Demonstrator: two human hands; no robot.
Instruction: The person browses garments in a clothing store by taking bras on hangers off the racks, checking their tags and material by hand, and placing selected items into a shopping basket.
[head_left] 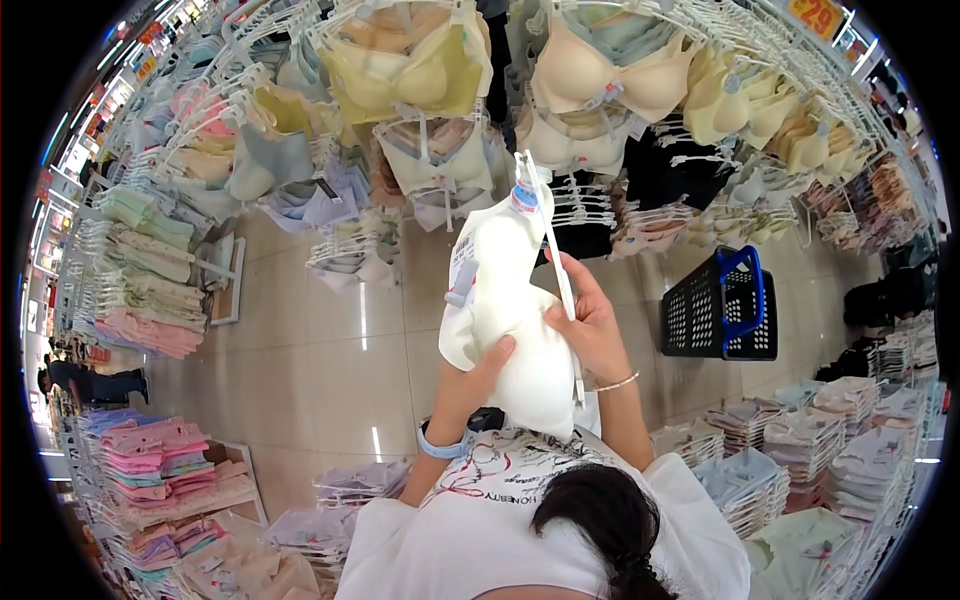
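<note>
A white bra (507, 340) on a white plastic hanger (558, 262) is held up in front of my chest. My left hand (478, 375) grips one side of it, thumb lying over the cup and the other fingers hidden behind. On the other side, my right hand (588, 318) is closed around the hanger bar and the bra's edge, with the thumb in front. A blue and white tag (524, 197) sits near the hanger's hook. Another pale label (462, 284) shows on the bra's left part.
Racks of bras on hangers (405, 80) stand ahead, with more beige bras (600, 75) beside them. A black shopping basket (700, 305) with a blue handle rests on the tiled floor (320, 390) to the right. Stacked pink garments (150, 450) line the left. A person (100, 382) is far left.
</note>
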